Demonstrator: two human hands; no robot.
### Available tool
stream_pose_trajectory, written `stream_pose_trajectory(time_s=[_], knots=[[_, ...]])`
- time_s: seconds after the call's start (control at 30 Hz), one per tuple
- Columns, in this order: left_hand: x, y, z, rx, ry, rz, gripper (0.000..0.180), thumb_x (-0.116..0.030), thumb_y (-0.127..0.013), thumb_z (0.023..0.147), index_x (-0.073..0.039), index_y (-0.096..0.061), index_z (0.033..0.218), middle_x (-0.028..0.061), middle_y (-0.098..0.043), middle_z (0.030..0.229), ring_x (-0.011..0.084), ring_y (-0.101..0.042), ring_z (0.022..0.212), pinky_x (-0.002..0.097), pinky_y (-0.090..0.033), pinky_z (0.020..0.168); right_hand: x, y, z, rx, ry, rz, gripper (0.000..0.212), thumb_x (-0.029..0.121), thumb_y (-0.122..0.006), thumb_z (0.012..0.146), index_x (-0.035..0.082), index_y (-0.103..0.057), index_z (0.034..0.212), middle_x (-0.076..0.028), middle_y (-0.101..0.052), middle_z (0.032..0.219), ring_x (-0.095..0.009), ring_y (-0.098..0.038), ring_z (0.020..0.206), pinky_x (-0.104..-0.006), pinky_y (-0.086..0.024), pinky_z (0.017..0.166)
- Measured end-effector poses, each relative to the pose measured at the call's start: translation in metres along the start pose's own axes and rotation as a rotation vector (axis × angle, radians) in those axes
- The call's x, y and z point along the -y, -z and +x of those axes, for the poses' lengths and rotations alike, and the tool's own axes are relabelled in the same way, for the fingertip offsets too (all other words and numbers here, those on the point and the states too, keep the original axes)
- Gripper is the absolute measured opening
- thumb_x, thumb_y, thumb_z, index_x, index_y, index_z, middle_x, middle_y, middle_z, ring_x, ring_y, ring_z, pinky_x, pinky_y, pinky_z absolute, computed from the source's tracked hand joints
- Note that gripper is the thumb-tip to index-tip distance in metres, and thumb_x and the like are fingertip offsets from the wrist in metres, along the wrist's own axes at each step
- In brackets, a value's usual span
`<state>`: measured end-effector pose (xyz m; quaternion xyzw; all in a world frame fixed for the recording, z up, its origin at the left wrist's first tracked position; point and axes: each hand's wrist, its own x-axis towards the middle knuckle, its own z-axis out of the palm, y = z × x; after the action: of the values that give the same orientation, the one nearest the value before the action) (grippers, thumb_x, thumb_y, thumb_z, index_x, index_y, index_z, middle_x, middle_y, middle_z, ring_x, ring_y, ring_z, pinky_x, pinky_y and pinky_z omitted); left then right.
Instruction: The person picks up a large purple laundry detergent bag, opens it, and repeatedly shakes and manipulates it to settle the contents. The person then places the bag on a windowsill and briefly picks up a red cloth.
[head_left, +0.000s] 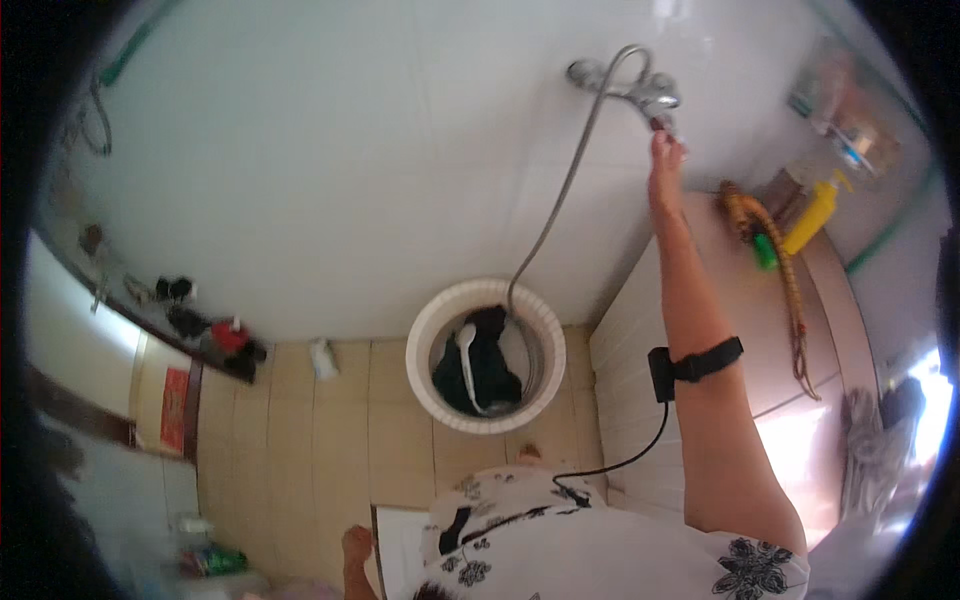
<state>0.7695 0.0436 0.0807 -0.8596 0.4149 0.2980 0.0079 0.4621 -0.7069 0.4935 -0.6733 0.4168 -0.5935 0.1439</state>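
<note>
My right arm stretches far forward, and my right hand (664, 178) is up at the chrome mixer tap (650, 90) on the wall, its fingers closed at the tap's lever. Low at the left, my left hand (357, 545) hangs with curled fingers beside a white flat surface (400, 545); nothing shows in it. Below the tap, a white round tub (425, 395) stands on the floor with dark green cloth (487, 360) inside. A white shower head (466, 338) lies on that cloth. Its metal hose (568, 185) runs up to the tap.
To the right, a ledge (735, 300) bears a yellow pump bottle (812, 215), a green item (765, 251) and a brown-yellow cord-like thing (785, 255). A small white packet (323, 358) lies on the tiled floor (285, 430). Dark and red items (230, 336) sit along the left edge.
</note>
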Motion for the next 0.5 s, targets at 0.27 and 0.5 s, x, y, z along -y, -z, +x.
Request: stream_pose_trajectory(time_s=[0.27, 0.5], knots=[[-0.142, 0.081, 0.055, -0.24, 0.051, -0.392, 0.023, -0.024, -0.05, 0.082, -0.004, -0.06, 0.077, 0.019, -0.06, 0.082, 0.037, -0.057, 0.082, 0.0463, -0.045, 0.071, -0.119, 0.012, -0.061, -0.022, -0.037, 0.014, 0.053, 0.033, -0.047, 0.091, -0.001, -0.037, 0.13, -0.019, -0.034, 0.136, -0.03, -0.035, 0.124, -0.0399, -0.028, 0.103], [-0.194, 0.087, 0.007, -0.294, 0.28, -0.483, 0.029, -0.032, -0.044, 0.089, -0.005, -0.054, 0.085, 0.0178, -0.059, 0.081, 0.0373, -0.057, 0.081, 0.0468, -0.045, 0.068, -0.292, -0.037, -0.225, 0.55, -0.86, 0.061, 0.042, 0.026, -0.053, 0.087, 0.007, -0.046, 0.124, -0.014, -0.05, 0.123, -0.024, -0.05, 0.103, -0.041, -0.042, 0.083]])
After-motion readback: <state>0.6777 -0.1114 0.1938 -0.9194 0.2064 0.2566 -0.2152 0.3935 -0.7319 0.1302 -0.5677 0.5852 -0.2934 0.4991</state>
